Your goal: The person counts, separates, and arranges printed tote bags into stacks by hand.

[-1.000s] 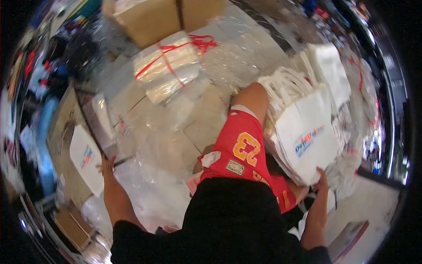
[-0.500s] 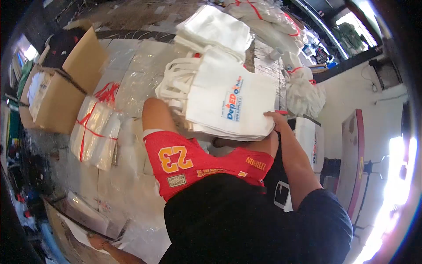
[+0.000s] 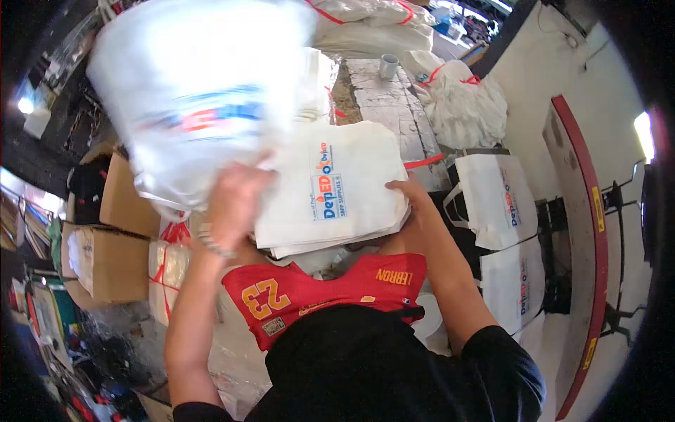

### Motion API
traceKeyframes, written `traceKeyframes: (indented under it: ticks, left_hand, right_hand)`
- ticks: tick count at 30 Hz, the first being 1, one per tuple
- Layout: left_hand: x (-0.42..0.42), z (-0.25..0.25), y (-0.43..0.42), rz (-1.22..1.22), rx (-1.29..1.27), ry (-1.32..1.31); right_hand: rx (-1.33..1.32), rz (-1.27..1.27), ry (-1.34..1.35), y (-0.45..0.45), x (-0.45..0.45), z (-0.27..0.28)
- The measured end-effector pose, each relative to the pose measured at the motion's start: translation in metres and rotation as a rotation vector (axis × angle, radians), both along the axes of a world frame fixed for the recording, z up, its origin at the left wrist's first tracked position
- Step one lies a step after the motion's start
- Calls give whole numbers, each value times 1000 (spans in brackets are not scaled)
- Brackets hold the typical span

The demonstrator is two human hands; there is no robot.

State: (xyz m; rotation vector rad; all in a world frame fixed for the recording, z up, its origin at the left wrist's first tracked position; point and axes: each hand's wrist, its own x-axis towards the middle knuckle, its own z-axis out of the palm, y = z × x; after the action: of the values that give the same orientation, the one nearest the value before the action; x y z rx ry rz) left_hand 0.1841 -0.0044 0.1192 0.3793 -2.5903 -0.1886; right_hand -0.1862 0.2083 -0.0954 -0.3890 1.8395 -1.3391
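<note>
A white tote bag (image 3: pixel 190 77) with blue and red print is blurred at the upper left, raised above the work area. My left hand (image 3: pixel 235 200) is at its lower right edge, closed on it, with the fingers partly smeared. On my lap rests a stack of white tote bags (image 3: pixel 288 204), the top one printed in blue and orange. My right hand (image 3: pixel 409 198) grips the right edge of this stack.
Cardboard boxes (image 3: pixel 116 264) and a red-tied plastic bundle (image 3: pixel 159 278) stand left. More printed tote bags (image 3: pixel 496 200) hang or lie at right, near a red-edged panel (image 3: pixel 590 190). A grey cup (image 3: pixel 388 66) and tied white bundles (image 3: pixel 464 105) are farther back.
My left hand has come up from the lower left to the front, where the blurred tote bag now appears. My right hand still grips the stack's edge. The view has shifted.
</note>
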Motion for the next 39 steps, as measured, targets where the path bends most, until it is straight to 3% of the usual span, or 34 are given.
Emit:
traceKeyframes:
  ticks: [5,8,11,14,17,23,26,29,32,35,37,39]
  left_hand:
    - [-55,-101,50,-205,19,-474]
    - [-43,-146,55,-245,45,-461]
    - [-33,-161,63,-176,64,-415]
    - [-26,-154,71,-46,85,-330]
    - [-10,-157,77,7,110,-286]
    - [7,-179,72,-99,49,-412]
    - [11,-187,61,-155,54,-459]
    - [17,-183,55,-238,62,-480]
    - [21,-188,46,-331,29,-493]
    - [16,-175,41,-382,9,-593]
    - [2,-129,45,-378,58,-728]
    - [-17,-119,29,-364,247,-486]
  right_hand:
    - [205,-3,137,5,-21,-43]
    - [233,-29,195,11,-21,-55]
    - [249,-34,221,16,-20,-63]
    - [-127,1,127,19,-7,-42]
    - [2,124,499,26,-12,-36]
    - [-94,136,432,28,-20,-22]
    - [-247,35,132,22,-30,-21]
    - [31,-4,420,5,-1,-14]
    - [118,62,651,5,18,-13]
    - [147,74,646,11,16,-22]
    - [90,93,656,16,16,-21]
    - [47,109,664,19,13,-22]
